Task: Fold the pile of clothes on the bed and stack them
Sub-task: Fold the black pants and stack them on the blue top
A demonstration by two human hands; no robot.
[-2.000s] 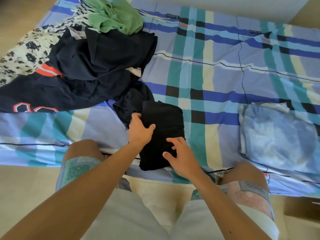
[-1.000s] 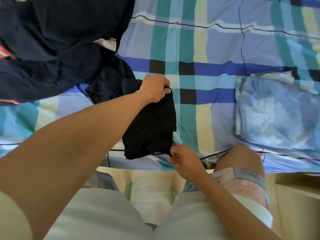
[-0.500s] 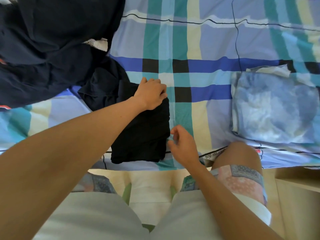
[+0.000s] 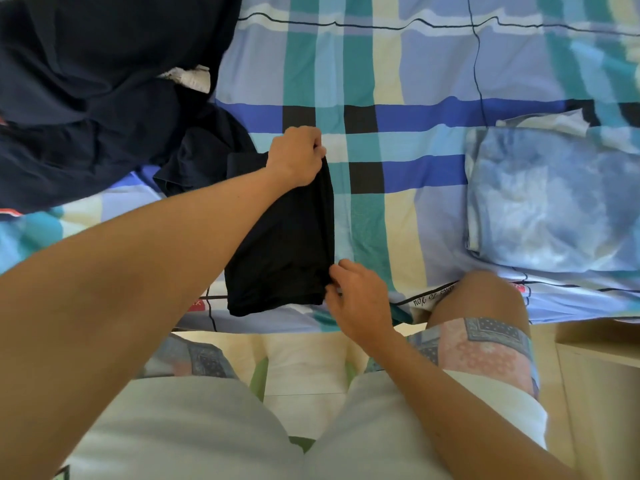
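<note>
Person stands at the near edge of the bed point(image 4: 398, 64), leaning over it. The black folded garment point(image 4: 280, 244) lies at the near edge, left of centre, its near end reaching the bed's edge. Left hand point(image 4: 298, 157) grips the garment's far right corner, fingers curled around the cloth; half a second ago it lay on top of that end with knuckles down. Right hand point(image 4: 360, 296) pinches the near right corner between thumb and fingertips; before, it was higher up along the right side, barely touching. The right side of the garment now looks bunched and slightly raised between the two hands, not flat as before.

The dark unfolded pile point(image 4: 86, 98) sits at the far left, and one dark piece from it touches the black garment's far left side. A white scrap point(image 4: 194, 77) pokes out of the pile. The folded blue tie-dye piece point(image 4: 554, 199) lies towards the right near edge, well apart from the black one. A bare knee point(image 4: 481, 296) presses against the bed edge beside it.
</note>
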